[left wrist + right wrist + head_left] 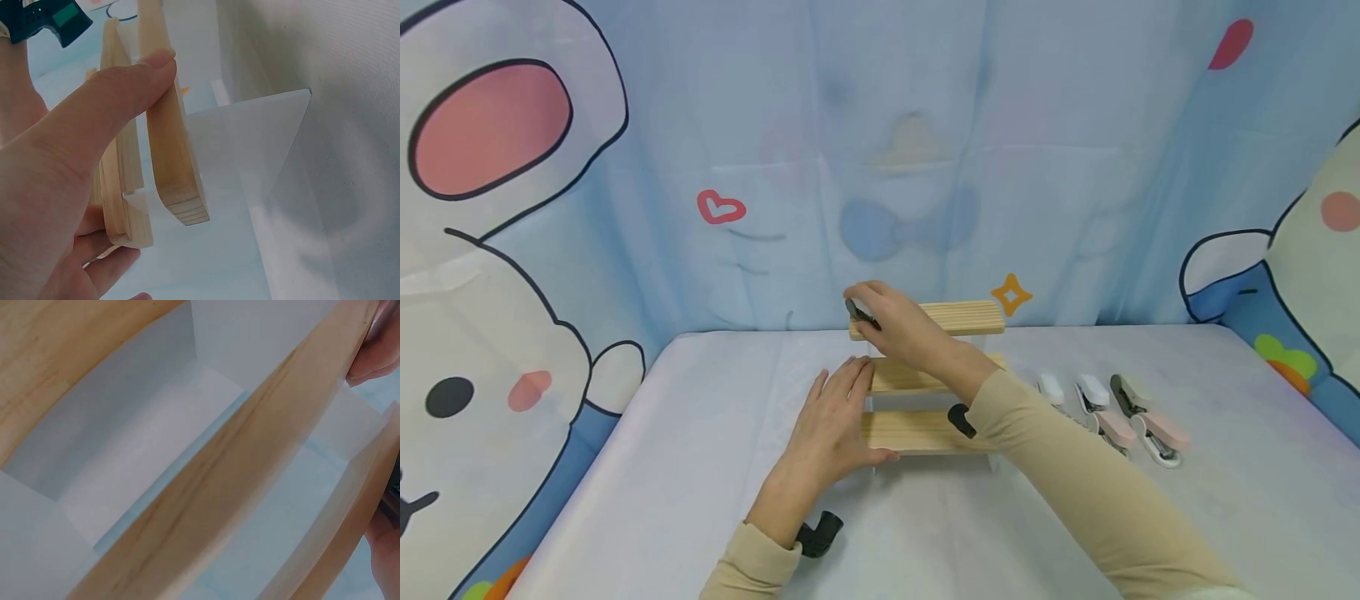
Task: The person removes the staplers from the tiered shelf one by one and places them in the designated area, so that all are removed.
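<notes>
A three-tier stepped rack with pale wooden boards and translucent side panels stands near the middle of the white table. My left hand grips its left end. In the left wrist view the thumb lies on the front board while the fingers reach round the board behind. Above the left end of the top board, my right hand holds a small dark stapler, mostly covered by the fingers. In the right wrist view, only part of the right hand shows beyond the boards.
Right of the rack, small staplers lie in a row: a white one, a white and pink one and a dark, pink and white one. A blue cartoon-print curtain hangs behind the table.
</notes>
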Available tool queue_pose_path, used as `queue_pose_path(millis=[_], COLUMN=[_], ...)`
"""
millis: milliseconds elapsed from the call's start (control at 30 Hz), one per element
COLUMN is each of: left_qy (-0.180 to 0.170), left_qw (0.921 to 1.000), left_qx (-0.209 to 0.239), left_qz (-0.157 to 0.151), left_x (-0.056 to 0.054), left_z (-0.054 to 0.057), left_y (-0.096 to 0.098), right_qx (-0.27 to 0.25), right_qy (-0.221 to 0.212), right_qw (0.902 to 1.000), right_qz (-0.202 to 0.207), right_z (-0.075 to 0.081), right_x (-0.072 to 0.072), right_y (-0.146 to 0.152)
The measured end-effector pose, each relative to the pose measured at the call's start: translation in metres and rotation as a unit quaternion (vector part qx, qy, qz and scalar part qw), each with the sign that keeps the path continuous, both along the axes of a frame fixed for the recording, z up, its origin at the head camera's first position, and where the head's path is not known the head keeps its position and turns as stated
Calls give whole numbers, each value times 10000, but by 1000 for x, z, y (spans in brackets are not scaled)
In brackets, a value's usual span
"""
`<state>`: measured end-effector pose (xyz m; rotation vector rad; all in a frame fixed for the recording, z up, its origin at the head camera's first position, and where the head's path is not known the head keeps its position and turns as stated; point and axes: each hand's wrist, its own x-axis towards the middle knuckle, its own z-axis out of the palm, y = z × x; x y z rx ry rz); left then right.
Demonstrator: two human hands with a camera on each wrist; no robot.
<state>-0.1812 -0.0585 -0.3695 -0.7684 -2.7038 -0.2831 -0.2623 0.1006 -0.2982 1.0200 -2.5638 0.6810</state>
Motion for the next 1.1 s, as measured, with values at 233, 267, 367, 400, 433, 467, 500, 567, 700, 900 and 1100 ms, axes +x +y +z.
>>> queue_pose_path(millis=[233, 267, 367, 400, 433, 467, 500, 567, 700, 900, 1100], left_qy=[34, 25, -4, -2, -5, -1, 10, 8, 6, 59, 55], left_qw=[10000, 10000, 10000, 10000, 10000, 10000, 10000, 10000, 10000, 10000, 10000], left_qx=[-12, -12, -23, -24, -23, -25, -22, -2, 27, 39, 39], left_qz=[14, 21, 36, 38, 42, 44, 40, 39, 33, 44, 50], left_x=[0, 0, 0, 1, 1, 1, 1, 1, 1, 0, 0], left_z=[0, 0, 0, 0, 0, 0, 0, 0, 0, -1, -1], left_y=[1, 1, 1, 1, 1, 1, 1, 1, 1, 2, 2], right_qx=[24, 8, -51, -75, -93, -105, -119, -146, -206, -196, -172], right_qy=[113, 127, 146, 157, 166, 181, 194, 207, 298, 313, 238], right_qw=[9999, 9999, 9999, 9998, 9998, 9998, 9997, 9997, 9993, 9993, 9994], right_qz=[-1, 8, 34, 46, 44, 46, 50, 54, 81, -18, -166], right_z=[1, 2, 3, 3, 3, 4, 4, 4, 5, 8, 13], right_x=[2, 3, 5, 6, 7, 7, 8, 8, 10, 15, 22], right_y=[1, 1, 3, 3, 4, 5, 6, 7, 10, 18, 25])
